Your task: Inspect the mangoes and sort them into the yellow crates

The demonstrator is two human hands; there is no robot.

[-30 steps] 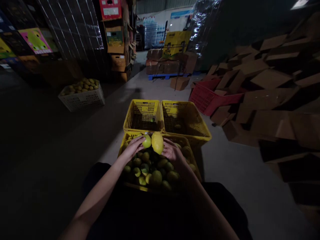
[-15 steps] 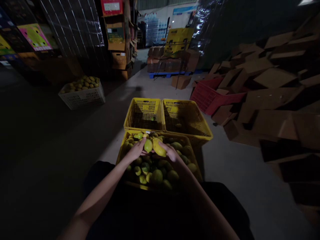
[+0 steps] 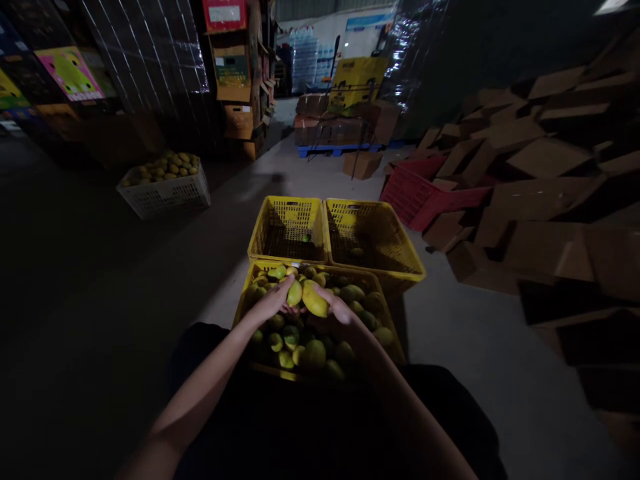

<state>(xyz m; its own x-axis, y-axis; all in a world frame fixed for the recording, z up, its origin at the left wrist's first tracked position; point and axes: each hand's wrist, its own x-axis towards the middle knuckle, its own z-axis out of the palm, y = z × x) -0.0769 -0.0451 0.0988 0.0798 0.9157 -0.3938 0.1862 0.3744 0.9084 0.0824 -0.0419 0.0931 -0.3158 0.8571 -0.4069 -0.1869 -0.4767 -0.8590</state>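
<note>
Yellow fruit [image 3: 315, 300] within the right grip [image 3: 342, 310]

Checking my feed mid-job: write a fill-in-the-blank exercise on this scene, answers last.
The left hand holds a greenish fruit; the larger fruit in the right hand is coloured ____.
Beyond the fruit-filled yellow crate stand ____ other yellow crates.
The crate against the cardboard pile is coloured ____.
The pallet under the stacked boxes is coloured ____.
Missing words: yellow; two; red; blue.
</note>
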